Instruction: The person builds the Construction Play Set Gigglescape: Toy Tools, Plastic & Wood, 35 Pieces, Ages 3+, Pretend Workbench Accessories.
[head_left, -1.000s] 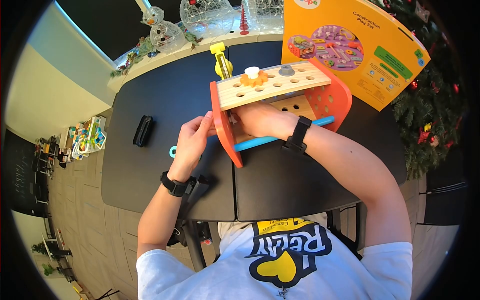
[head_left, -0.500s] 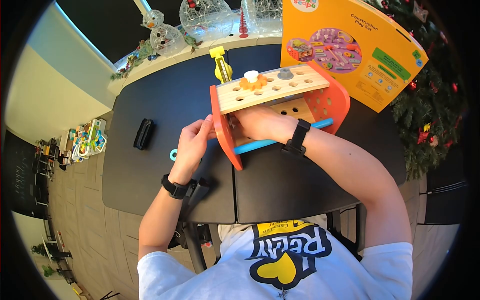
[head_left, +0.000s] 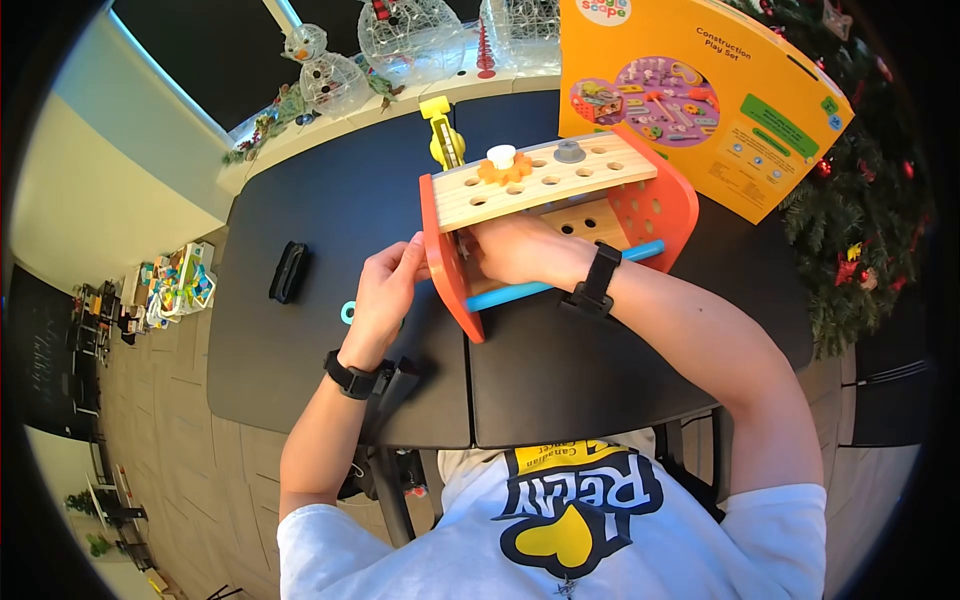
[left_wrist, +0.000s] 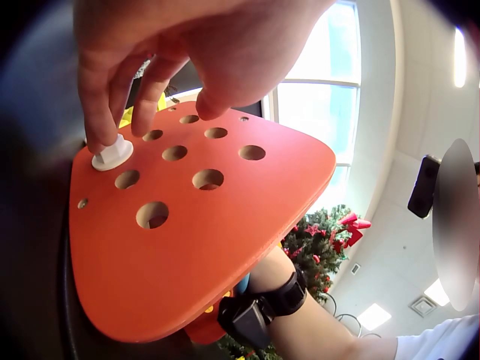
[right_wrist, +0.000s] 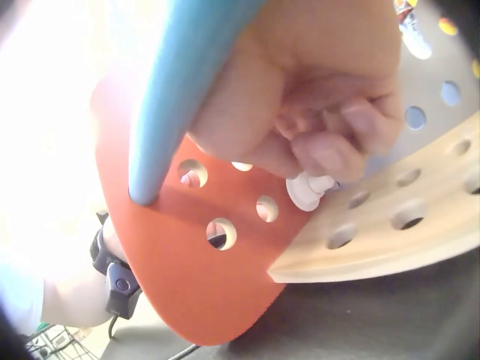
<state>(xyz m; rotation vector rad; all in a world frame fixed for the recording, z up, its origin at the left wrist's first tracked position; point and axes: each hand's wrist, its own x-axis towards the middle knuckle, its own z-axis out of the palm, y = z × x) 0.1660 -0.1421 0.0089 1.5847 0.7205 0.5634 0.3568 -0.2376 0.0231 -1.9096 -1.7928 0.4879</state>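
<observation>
A toy workbench with red side panels and a pale wooden top stands before me. My left hand is outside the left panel. Its nearly straight fingers touch a white bolt head there, the thumb apart from it. Reaching under the top, my right hand works on that panel's inner side. Its curled fingers grip at a white nut-like piece, partly hidden by them. A blue rod passes below the right wrist. An orange gear with a white bolt sits on top.
A yellow toy tool hangs at the workbench's back left. Behind it on the right stands a big orange box. A black case and a light-blue ring lie on the dark table at the left.
Both hands stay at the left panel with nearly the same hold. The view shifts slightly, and the workbench appears a touch lower and further left.
</observation>
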